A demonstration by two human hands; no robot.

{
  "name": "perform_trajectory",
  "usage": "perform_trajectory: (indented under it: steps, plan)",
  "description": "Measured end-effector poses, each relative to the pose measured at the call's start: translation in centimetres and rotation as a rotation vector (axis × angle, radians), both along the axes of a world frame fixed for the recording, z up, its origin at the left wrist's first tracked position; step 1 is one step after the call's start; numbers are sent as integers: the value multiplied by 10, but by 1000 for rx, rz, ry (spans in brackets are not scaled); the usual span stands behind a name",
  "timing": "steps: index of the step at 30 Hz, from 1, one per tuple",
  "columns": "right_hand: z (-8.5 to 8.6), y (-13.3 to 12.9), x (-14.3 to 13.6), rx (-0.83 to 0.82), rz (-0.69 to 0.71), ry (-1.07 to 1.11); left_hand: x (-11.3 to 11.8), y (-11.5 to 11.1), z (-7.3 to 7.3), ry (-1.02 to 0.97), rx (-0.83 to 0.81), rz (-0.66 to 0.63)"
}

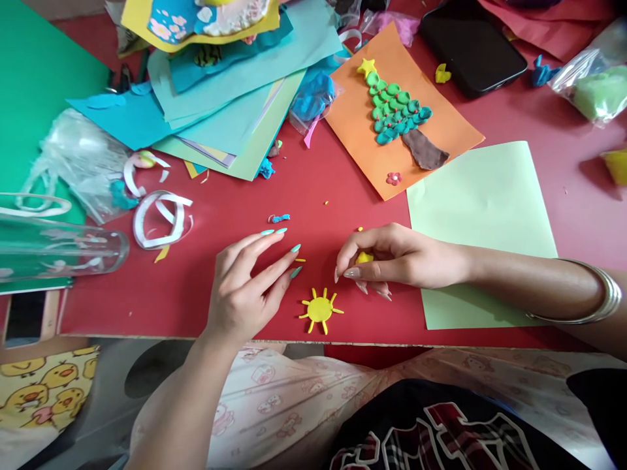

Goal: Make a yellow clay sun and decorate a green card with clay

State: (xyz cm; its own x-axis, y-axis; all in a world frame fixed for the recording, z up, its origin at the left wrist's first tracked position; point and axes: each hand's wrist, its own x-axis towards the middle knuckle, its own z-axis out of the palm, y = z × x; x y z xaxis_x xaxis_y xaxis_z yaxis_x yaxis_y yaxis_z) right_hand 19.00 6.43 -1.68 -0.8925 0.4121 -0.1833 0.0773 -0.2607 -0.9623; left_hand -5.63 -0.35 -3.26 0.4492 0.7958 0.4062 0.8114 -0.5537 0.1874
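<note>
A yellow clay sun (319, 310) with several thin rays lies flat on the red table (274, 323), near its front edge. My left hand (252, 284) is up and left of the sun, fingers apart and holding nothing; a thin yellow clay strip (300, 260) lies by its fingertips. On the right, my right hand (386, 261) hovers above the table with thumb and index finger brought near each other; whether something tiny is between them cannot be made out. Beneath that hand a yellow clay lump (364, 258) shows partly.
A pale green sheet (484, 196) lies under my right forearm. Behind are an orange card (343, 124) with a clay tree, a black phone (473, 46) and stacked papers (210, 130). Left are white paper strips (161, 219) and a clear cup (63, 251).
</note>
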Motion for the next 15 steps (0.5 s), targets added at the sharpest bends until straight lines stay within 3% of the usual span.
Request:
perform_trajectory:
  steps: [10,15]
  plan:
    - [0,0,0,-2,-4,2,4,-7,6,60,114,4]
    - [0,0,0,-15,-8,4,1,-16,10,91,87,-16]
